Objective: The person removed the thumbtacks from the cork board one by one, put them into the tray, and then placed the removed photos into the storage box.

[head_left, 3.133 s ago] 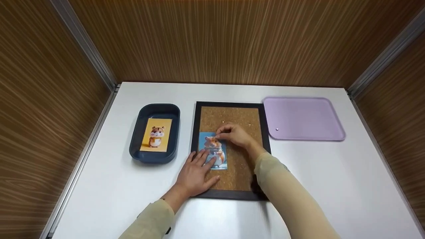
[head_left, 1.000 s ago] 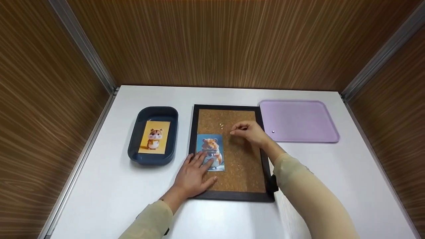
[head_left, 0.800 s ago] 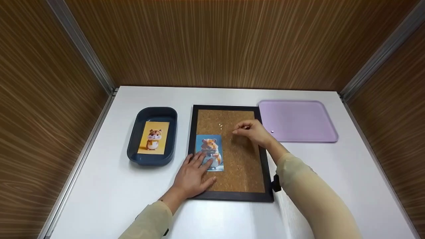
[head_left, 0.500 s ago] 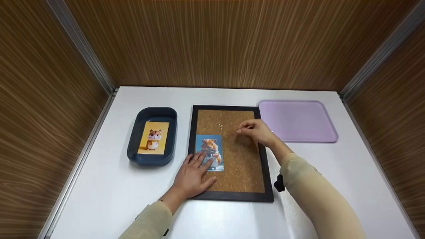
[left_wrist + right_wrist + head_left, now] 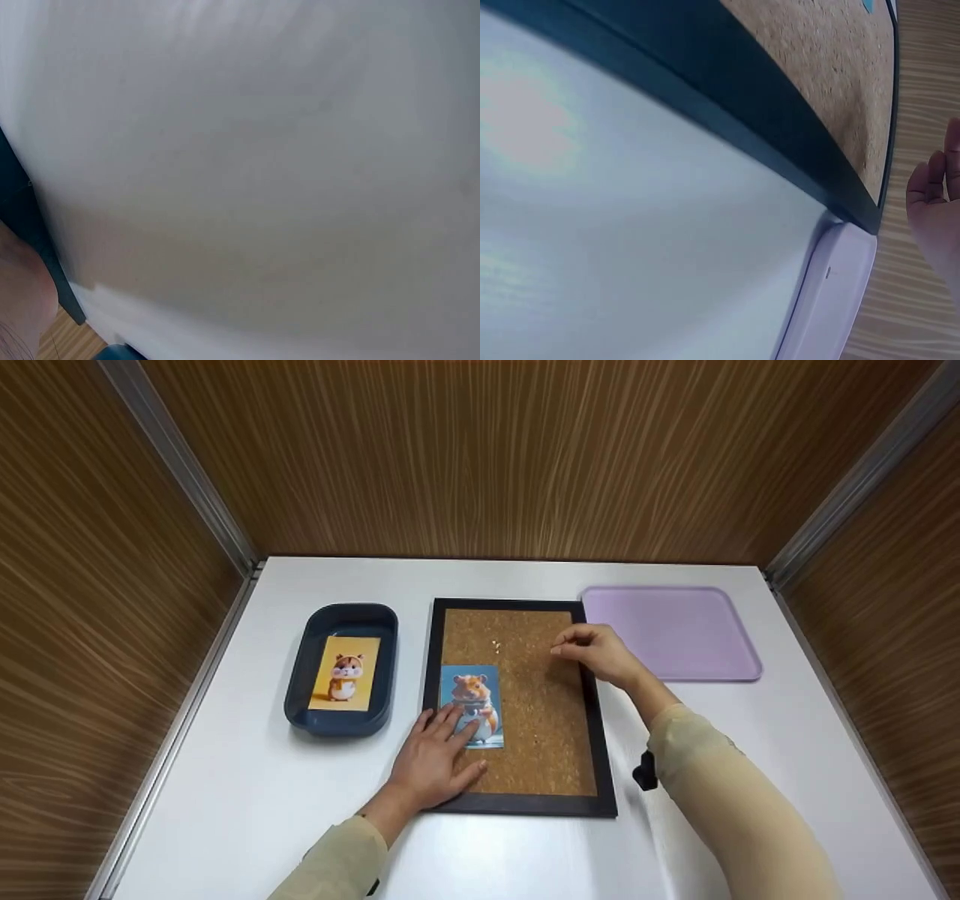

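In the head view, my left hand (image 5: 429, 761) lies spread over the lower left of a framed cork board (image 5: 546, 769). Its fingertips rest on a blue hamster picture card (image 5: 480, 690), which lies along the board's left side. My right hand (image 5: 604, 654) is above the board's right edge, thumb and index fingertips together; whether they pinch something tiny cannot be made out. Several tiny gold-coloured things, like pins, sit in a cluster (image 5: 496, 646) above the card. In the right wrist view, part of my right hand (image 5: 936, 199) shows at the right edge.
A dark blue bin (image 5: 296, 701) with a yellow hamster card (image 5: 345, 673) inside stands left of the board. A lilac tray (image 5: 675, 634) touches the board's upper right side. Wood-grain walls (image 5: 487, 465) enclose the white table (image 5: 247, 780).
My right hand has left the card's top corner and drifted right across the cork towards the tray, fingertips still together. My left hand stays on the card. The view has shifted slightly.
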Demonstrator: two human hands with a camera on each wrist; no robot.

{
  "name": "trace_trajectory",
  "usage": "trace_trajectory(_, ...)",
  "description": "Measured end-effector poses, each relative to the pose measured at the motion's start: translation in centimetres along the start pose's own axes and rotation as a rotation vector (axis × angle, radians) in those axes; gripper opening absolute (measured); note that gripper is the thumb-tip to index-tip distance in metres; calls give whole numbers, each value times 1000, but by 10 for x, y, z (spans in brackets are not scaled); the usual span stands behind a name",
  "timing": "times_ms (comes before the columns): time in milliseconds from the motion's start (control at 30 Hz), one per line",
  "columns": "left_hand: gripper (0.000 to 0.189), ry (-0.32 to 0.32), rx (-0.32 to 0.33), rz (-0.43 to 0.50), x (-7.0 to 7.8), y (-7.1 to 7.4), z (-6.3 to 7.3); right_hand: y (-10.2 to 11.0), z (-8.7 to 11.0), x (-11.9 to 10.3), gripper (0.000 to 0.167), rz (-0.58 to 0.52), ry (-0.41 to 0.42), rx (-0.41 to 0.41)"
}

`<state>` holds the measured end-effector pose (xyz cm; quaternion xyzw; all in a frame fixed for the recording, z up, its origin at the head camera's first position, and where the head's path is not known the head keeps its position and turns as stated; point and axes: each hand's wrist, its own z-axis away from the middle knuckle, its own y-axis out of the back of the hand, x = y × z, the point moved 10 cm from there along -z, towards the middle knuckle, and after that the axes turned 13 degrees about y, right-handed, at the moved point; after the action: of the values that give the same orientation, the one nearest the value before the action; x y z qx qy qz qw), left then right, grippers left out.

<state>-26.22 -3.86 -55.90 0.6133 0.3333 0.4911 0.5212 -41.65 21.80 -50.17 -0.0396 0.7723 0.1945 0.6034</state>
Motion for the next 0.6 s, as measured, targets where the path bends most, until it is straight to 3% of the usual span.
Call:
trace_trajectory(133, 75, -3, 7, -6, 1, 1, 1, 8, 1, 2, 4, -49, -4, 32)
trace_trajectory(400, 75, 1, 4, -30, 0, -1, 1, 29, 4, 3, 10, 91, 16, 31)
trace_trajectory(600, 76, -4, 7, -27, 0, -1, 1, 49, 11, 8, 13, 124, -1, 64)
